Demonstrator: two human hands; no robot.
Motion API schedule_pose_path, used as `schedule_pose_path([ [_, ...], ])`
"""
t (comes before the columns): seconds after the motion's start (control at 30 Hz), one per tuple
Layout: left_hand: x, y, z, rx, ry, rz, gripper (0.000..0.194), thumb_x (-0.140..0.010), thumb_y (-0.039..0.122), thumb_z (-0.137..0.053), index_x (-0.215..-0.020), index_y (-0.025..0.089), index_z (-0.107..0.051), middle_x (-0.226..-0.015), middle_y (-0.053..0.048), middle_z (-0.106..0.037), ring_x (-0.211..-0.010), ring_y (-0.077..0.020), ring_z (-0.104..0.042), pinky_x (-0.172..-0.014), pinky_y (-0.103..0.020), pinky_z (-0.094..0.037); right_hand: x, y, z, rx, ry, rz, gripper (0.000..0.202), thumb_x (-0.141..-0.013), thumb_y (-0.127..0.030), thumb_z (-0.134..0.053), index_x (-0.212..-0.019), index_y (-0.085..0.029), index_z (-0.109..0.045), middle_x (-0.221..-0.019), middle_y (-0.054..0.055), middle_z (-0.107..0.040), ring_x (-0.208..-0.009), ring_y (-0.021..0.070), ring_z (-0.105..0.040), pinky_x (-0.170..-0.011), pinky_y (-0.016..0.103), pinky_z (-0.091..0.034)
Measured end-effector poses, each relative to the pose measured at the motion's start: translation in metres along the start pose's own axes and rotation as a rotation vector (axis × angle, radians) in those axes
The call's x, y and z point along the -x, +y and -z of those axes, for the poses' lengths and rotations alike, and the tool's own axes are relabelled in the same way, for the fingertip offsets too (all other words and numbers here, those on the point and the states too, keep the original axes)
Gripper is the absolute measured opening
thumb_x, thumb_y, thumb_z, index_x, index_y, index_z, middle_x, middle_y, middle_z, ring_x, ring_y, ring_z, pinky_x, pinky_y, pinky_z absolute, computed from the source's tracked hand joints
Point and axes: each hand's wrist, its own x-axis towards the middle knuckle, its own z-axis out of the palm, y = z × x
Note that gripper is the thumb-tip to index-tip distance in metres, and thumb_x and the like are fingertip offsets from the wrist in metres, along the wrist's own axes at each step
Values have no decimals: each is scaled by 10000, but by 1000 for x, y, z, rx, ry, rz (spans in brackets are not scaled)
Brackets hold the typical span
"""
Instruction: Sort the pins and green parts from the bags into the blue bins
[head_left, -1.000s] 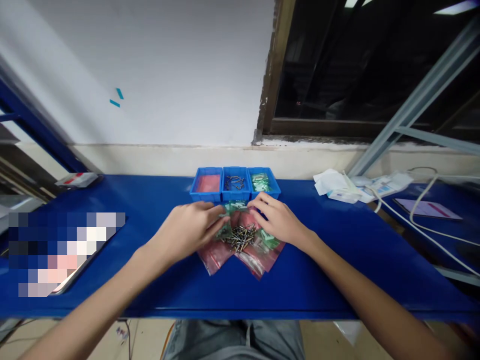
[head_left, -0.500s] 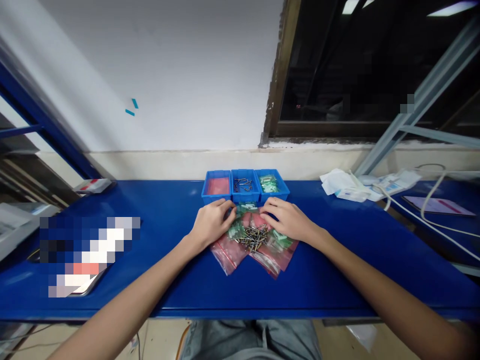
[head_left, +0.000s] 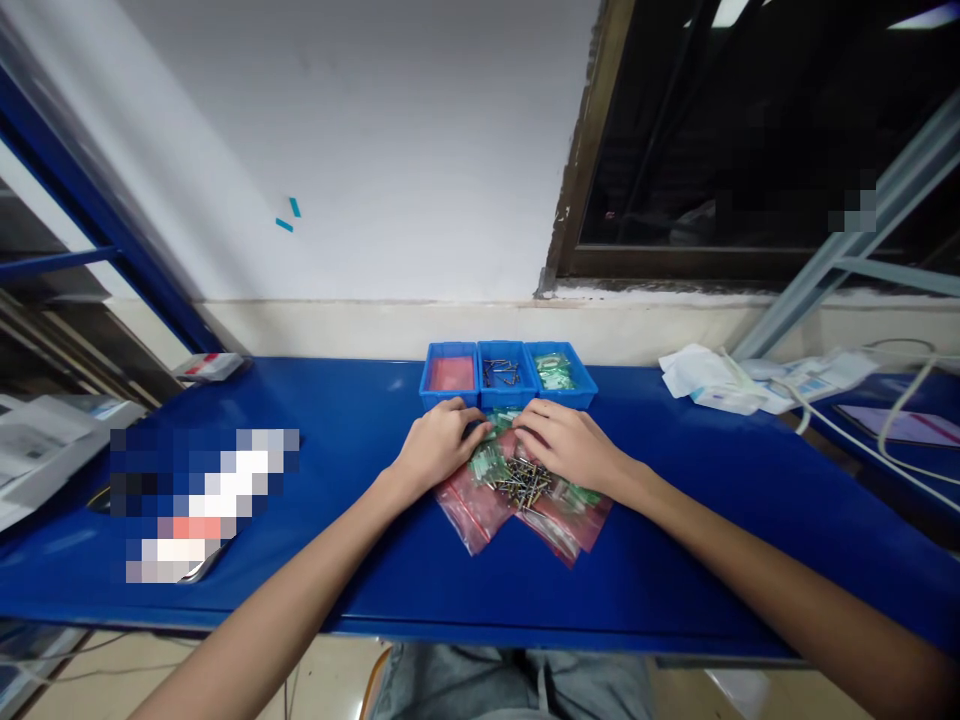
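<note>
"Inward, over the edge of the slim metal screws (head_left: pixel 527 487), my right hand (head_left: pixel 564 440) has slid."

"What's nearest you?"

"Glossy red plastic bags (head_left: pixel 474 510), flat and creased, at the heap's seven and five o'clock. Loose, shiny screws fill the middle; crinkled green packets (head_left: pixel 489 464) lie at ten."

"Your grip?"

"Fingers bent on both; my left hand (head_left: pixel 439 442) is at ten, my right at one. Whether either pinches anything, I can't tell."

"Farther off?"

"Three boxy blue trays (head_left: pixel 508 398) at twelve, holding red sheets, screws and green packets."
</note>
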Motion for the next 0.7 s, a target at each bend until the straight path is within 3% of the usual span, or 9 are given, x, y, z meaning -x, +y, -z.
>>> schedule_pose_path([
  [0.17,-2,-4,2,48,10,-45,381,-951,519,-515,-1026,208,-722,-1015,-81,-663,-887,-210,-648,-758,-310,-516,-6,-3,-2,-12,49,-56,219,-994,-224,-448,-1019,-179,-660,-1011,72,-658,-987,220,-604,-845,358,-511],
  [0.4,-4,-6,0,19,39,-208,246,-975,280,-490,-985,178,-713,-993,-85,-678,-945,-218,-632,-810,-335,-515,2,1,-2,-92,109,-65,232,-972,-203,-467,-1101,-188,-659,-1063,80,-685,-1041,236,-590,-911,409,-501],
  [0.53,-11,-5,3,58,-13,-331,225,-964,280,-511,-1027,167,-695,-991,-89,-693,-947,-212,-639,-831,-333,-506,-1,2,0,-109,54,-70,260,-961,-201,-481,-1172,-201,-633,-1108,77,-685,-1064,235,-593,-919,403,-496],
  [0.7,-24,-2,7,2,-100,-383,192,-930,237,-542,-1023,186,-702,-945,-73,-727,-849,-206,-669,-747,-317,-503,-2,1,-1,-105,-1,-96,292,-963,-211,-477,-1231,-197,-593,-1106,97,-681,-1038,231,-621,-896,378,-496],
])
